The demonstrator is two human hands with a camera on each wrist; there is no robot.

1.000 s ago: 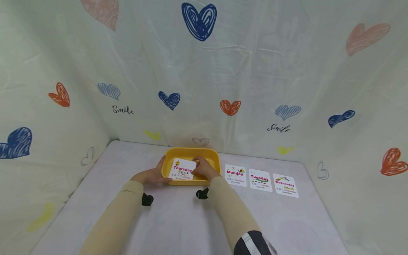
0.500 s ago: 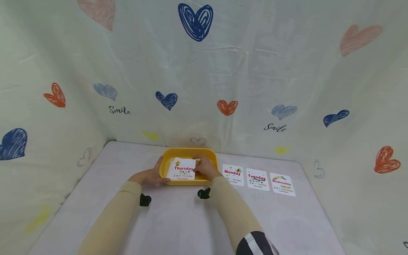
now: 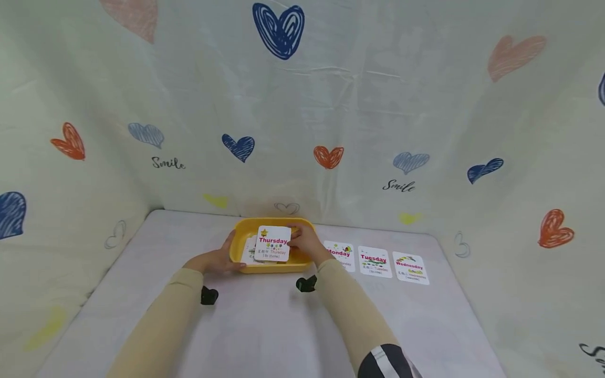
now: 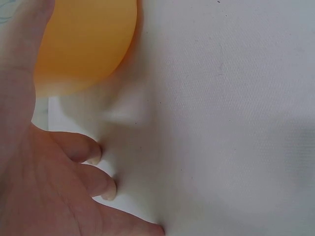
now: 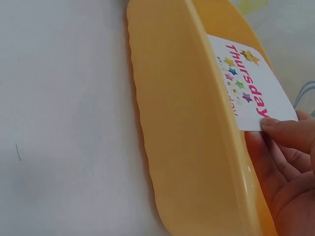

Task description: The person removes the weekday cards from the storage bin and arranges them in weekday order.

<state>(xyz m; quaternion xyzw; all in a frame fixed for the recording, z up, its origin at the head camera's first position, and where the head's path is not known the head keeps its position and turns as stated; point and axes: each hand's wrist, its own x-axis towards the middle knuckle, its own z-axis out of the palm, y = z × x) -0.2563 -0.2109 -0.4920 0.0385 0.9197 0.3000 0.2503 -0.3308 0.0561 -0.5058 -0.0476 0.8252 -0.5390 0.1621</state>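
Observation:
My right hand (image 3: pixel 307 244) pinches the right edge of a white Thursday card (image 3: pixel 273 244) between thumb and fingers, over the yellow tray (image 3: pixel 271 269). Pink lettering and small coloured stars show on this card in the right wrist view, where the tray's near wall (image 5: pixel 182 123) hides its lower part. Beneath it, other white cards (image 3: pixel 249 252) lie in the tray, partly covered. At the tray's left end is my left hand (image 3: pixel 215 260), its fingers spread around the corner. In the left wrist view, several of its fingertips (image 4: pixel 109 189) come down at the white tabletop.
To the right of the tray, a Monday card (image 3: pixel 342 256), a Tuesday card (image 3: pixel 375 261) and a Wednesday card (image 3: pixel 410 269) lie face up in a row. My right forearm overlaps the Monday card's corner. A heart-patterned curtain (image 3: pixel 279 105) stands behind the table.
The Thursday card has come up and rightward relative to the tray, uncovering more of the cards beneath. My left hand stays at the tray's left end. The head view has turned slightly right.

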